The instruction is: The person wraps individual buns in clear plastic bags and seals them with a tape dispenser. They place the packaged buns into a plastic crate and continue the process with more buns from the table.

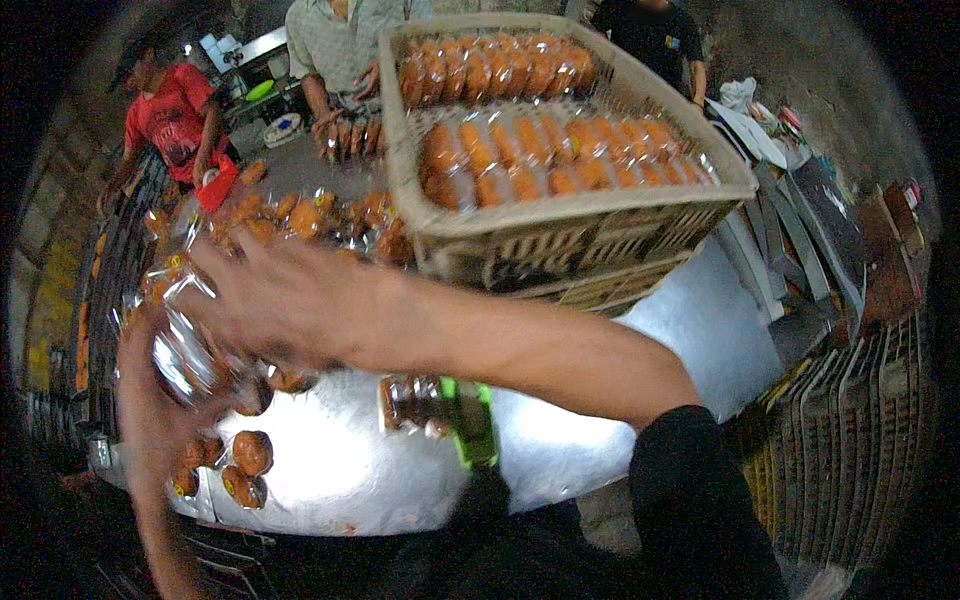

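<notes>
Reaching across to the left, the right hand point(270, 290) lies palm down with fingers spread and blurred over a crinkled clear plastic bag of buns point(185, 350); whether it grips the bag I cannot tell. The left hand point(150, 400) comes up from the near left edge, cupped under the same bag and holding it from below. The bag sits at the left side of the shiny metal worktop point(640, 330). Loose brown buns point(250, 452) lie just near of the bag. A green-edged packet point(440, 405) rests mid-worktop. Far right stands a beige plastic crate point(560, 225) filled with rows of wrapped orange buns. Two other people stand at the far side, one in a red shirt point(170, 115).
</notes>
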`<state>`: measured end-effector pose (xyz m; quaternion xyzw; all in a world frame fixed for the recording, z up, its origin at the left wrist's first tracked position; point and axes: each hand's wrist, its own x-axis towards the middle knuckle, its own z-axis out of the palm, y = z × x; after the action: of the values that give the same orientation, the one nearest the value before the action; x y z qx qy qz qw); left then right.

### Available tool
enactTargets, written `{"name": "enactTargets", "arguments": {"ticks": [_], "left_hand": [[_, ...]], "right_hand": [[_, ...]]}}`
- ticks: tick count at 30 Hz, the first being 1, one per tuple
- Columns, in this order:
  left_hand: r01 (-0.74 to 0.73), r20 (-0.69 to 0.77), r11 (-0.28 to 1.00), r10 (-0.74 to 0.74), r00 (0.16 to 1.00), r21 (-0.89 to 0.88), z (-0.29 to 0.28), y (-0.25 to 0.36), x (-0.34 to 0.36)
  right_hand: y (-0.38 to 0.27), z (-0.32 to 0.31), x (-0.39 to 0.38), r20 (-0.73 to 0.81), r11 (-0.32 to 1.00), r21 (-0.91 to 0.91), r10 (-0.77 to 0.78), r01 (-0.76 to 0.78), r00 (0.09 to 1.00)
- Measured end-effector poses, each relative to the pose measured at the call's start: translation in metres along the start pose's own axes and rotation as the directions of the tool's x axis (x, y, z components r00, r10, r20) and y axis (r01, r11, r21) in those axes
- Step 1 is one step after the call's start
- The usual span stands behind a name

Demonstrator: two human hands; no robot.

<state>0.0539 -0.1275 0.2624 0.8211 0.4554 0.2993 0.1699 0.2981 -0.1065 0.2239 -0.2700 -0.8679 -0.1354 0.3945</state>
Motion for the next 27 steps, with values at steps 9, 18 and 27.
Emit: {"name": "enactTargets", "arguments": {"ticks": [9,18,27], "left_hand": [[-0.563,0.008,0.716,0.616,0.788,0.412,0.136,0.200,0.333],[-0.487,0.451,0.856,0.370,0.812,0.172,0.333,0.227,0.419],[-0.152,0.403,0.987,0.115,0.908,0.060,0.327,0.217,0.404]], "right_hand": [[0.275,-0.287,-0.033,0.368,0.804,-0.573,0.076,0.161,0.927],[0.353,-0.300,-0.176,0.476,0.799,-0.478,0.585,-0.365,0.657],[0.278,-0.364,-0.173,0.431,0.684,-0.598,0.714,-0.418,0.552]]}}
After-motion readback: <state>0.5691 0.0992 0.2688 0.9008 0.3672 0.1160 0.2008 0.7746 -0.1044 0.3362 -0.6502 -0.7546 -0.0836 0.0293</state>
